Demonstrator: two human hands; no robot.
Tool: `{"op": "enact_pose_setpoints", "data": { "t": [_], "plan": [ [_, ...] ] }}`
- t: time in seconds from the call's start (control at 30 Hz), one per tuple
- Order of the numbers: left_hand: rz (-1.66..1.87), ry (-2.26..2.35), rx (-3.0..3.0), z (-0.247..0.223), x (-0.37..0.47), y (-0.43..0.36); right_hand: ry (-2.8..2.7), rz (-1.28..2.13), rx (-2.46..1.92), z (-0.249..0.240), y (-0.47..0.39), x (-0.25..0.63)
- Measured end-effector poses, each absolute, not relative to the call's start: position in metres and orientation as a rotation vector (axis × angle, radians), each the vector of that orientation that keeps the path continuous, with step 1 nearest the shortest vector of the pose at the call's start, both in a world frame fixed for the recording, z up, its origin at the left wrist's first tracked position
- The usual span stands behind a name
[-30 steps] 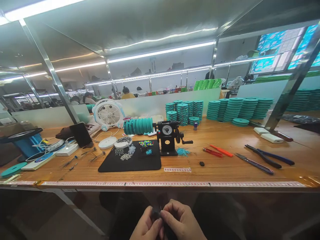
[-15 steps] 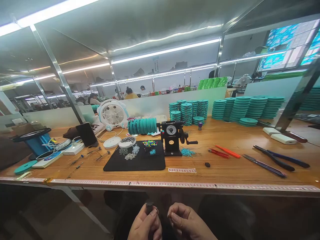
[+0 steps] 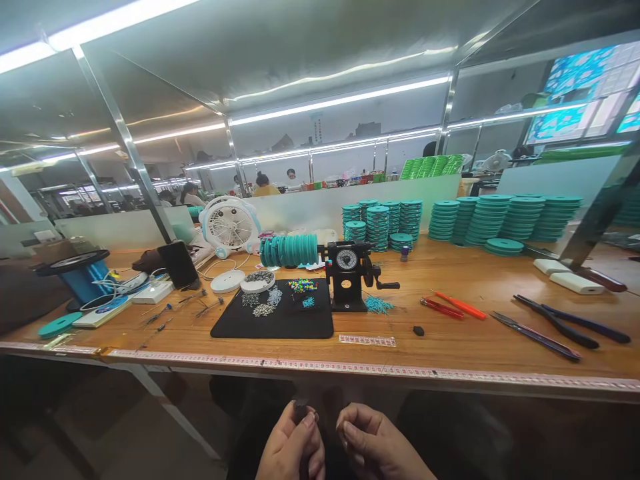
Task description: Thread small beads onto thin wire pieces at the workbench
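- My hands have just come apart: a second ago the fingertips met around the small, dark, blunt-ended piece [image 3: 300, 405], and now there is a gap between them. I take this to mean that one hand alone now supports the piece, leaving the other free of it.
- My left hand [image 3: 291, 445] is closed, thumb pressed against the curled fingers, with the dark piece gripped between them and its end poking up past the tips.
- My right hand [image 3: 383, 443] is curled with its thumb close to the forefinger. I can't tell whether those tips touch or pinch something thin.
- The piece sits low in front of me, on my side of the wooden bench [image 3: 465, 343] and below its edge. It looks matte and nearly black, but my fingers cover much of it, so its full shape is unclear.
- Beyond the white-and-red measuring strip [image 3: 320, 366] along the bench edge lie a black rectangular mat [image 3: 240, 327], a small black lump [image 3: 419, 331] and a black hand-cranked winder [image 3: 346, 283] carrying a row of teal discs [image 3: 295, 250].
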State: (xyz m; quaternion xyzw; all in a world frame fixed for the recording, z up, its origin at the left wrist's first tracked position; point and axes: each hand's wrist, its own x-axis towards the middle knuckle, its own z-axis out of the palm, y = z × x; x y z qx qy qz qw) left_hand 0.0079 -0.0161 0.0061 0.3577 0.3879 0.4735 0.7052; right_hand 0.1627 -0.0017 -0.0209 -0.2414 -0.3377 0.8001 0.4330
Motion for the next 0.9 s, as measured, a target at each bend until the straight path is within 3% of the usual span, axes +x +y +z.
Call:
{"op": "enact_pose_setpoints", "data": {
  "t": [0.17,0.4,0.63,0.9],
  "plan": [
    [1.091,0.881,0.792,0.006,0.01,-0.016,-0.935,1.906,-0.732,-0.02,-0.002,0.163],
    [1.138,0.971,0.85,0.008,0.012,-0.018,-1.323,1.317,-1.042,-0.004,-0.011,0.166],
    [1.105,0.907,0.813,0.007,0.011,-0.016,-1.058,1.782,-0.802,-0.015,-0.009,0.164],
    [1.094,0.872,0.775,0.007,0.011,-0.015,-0.938,1.86,-0.748,-0.022,-0.004,0.164]
  ]
}}
